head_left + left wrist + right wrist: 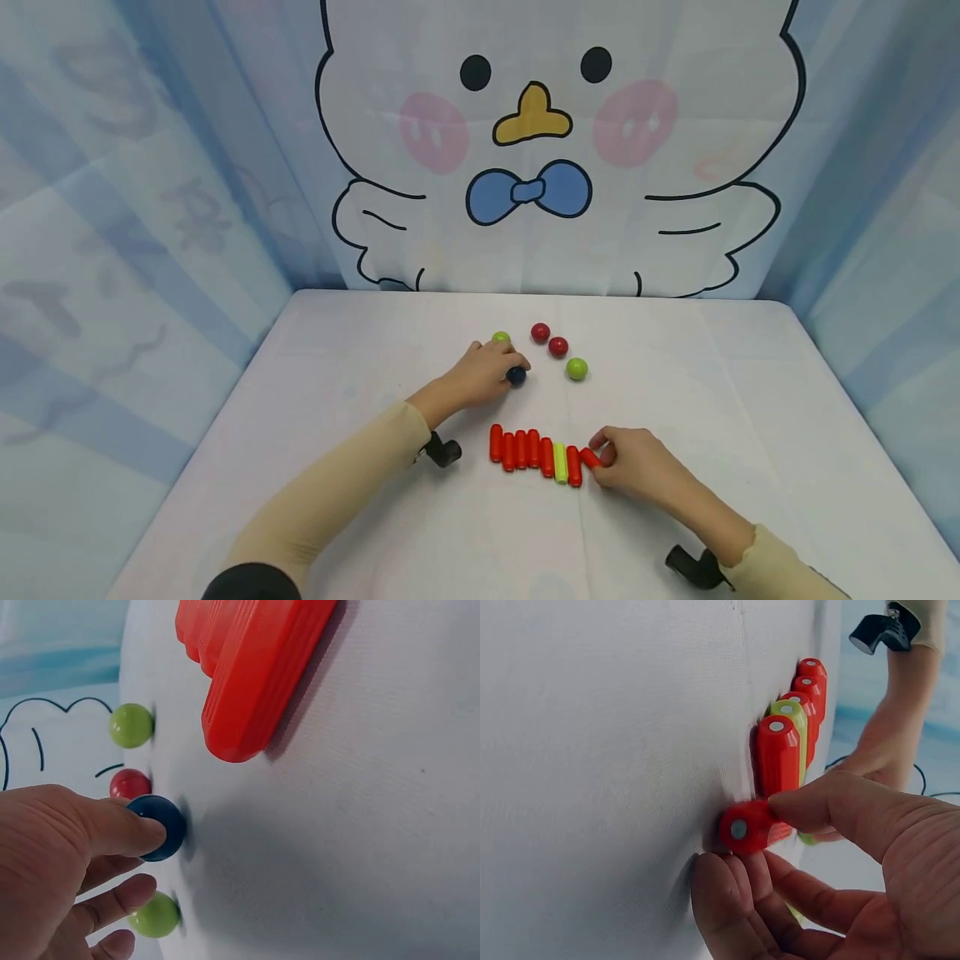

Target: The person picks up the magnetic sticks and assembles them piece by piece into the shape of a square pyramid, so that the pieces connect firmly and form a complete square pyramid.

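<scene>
blue ball [516,376] in the left hand [484,373], red rod [590,457] in the right hand [641,463]
head: both hands are well in from the side edges of the bench [720,375]; the red rod tilts at the right end of a rod row [533,448]. left wrist: fingers clamp the blue ball, with a green ball [160,918] just beside the lower ones. right wrist: thumb and fingers pinch the red rod, silver disc facing out.

Left hand [483,373] hides part of 1 green ball [501,337] in the head view as right hand [645,467] covers 1 end of a stick [589,457]; the bottom edge crops the right sleeve [776,567]. Red sticks [259,690] run off the left wrist view's top.
</scene>
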The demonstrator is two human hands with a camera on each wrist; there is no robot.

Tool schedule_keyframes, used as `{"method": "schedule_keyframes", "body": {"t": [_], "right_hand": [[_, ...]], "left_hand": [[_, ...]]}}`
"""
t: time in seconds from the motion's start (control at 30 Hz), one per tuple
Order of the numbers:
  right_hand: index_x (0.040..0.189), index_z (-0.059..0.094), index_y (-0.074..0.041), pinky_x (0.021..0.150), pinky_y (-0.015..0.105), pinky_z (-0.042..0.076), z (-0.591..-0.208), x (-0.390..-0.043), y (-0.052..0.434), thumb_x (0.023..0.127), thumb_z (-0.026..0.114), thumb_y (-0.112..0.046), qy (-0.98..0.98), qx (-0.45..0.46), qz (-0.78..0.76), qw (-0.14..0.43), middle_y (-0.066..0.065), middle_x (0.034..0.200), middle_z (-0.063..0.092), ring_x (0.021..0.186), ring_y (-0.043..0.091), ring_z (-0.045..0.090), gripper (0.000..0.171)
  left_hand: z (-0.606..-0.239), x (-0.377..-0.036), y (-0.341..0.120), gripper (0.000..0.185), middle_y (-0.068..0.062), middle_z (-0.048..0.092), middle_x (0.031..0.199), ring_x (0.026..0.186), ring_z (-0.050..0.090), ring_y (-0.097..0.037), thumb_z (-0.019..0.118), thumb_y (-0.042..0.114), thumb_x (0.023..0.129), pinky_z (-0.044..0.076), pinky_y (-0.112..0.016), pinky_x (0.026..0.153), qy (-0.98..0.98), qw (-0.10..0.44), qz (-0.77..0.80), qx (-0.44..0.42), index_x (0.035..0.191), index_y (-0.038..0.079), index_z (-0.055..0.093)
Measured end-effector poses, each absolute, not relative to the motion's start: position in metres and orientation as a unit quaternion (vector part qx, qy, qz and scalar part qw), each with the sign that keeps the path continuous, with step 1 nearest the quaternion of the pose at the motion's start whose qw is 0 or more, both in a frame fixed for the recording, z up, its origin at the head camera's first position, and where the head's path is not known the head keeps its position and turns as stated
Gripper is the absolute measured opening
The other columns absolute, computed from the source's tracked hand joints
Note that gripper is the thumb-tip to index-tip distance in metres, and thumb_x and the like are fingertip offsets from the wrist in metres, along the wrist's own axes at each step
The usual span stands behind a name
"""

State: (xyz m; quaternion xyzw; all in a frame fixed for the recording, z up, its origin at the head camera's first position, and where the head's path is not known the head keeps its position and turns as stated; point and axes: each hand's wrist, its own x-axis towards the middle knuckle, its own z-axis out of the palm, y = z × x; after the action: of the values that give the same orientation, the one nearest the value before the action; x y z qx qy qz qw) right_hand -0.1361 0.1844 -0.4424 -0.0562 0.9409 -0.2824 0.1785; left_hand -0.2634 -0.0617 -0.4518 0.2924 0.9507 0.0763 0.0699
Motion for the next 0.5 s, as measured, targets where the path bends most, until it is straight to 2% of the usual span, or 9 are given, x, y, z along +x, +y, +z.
{"method": "schedule_keyframes", "body": {"t": [0.17,0.37,0.5], "right_hand": [[0.099,0.071,-0.005,0.065,0.030,0.049,-0.444,-0.139,0.191,0.078,0.075,-0.002,0.941,-0.073,-0.289,0.161,0.000,0.080,0.063,0.073,0.015,0.055,0.022],[0.101,0.071,-0.004,0.068,0.031,0.050,-0.444,-0.146,0.193,0.080,0.074,-0.002,0.942,-0.080,-0.287,0.156,0.001,0.084,0.063,0.076,0.016,0.056,0.022],[0.104,0.071,-0.004,0.071,0.032,0.053,-0.444,-0.152,0.193,0.082,0.074,-0.003,0.942,-0.077,-0.287,0.155,0.002,0.087,0.065,0.079,0.017,0.056,0.022]], "left_hand": [[-0.451,-0.258,-0.064,0.042,-0.004,0.063,0.138,0.129,0.057,-0.021,0.071,0.016,0.097,0.043,-0.050,0.113,0.953,0.087,0.073,0.283,0.138,0.024,0.066],[-0.455,-0.251,-0.068,0.045,-0.004,0.063,0.141,0.130,0.059,-0.021,0.071,0.019,0.097,0.042,-0.053,0.115,0.955,0.097,0.066,0.271,0.142,0.023,0.064],[-0.456,-0.248,-0.069,0.046,-0.003,0.063,0.136,0.122,0.061,-0.020,0.073,0.022,0.097,0.045,-0.049,0.111,0.956,0.095,0.067,0.269,0.141,0.022,0.064]]}}
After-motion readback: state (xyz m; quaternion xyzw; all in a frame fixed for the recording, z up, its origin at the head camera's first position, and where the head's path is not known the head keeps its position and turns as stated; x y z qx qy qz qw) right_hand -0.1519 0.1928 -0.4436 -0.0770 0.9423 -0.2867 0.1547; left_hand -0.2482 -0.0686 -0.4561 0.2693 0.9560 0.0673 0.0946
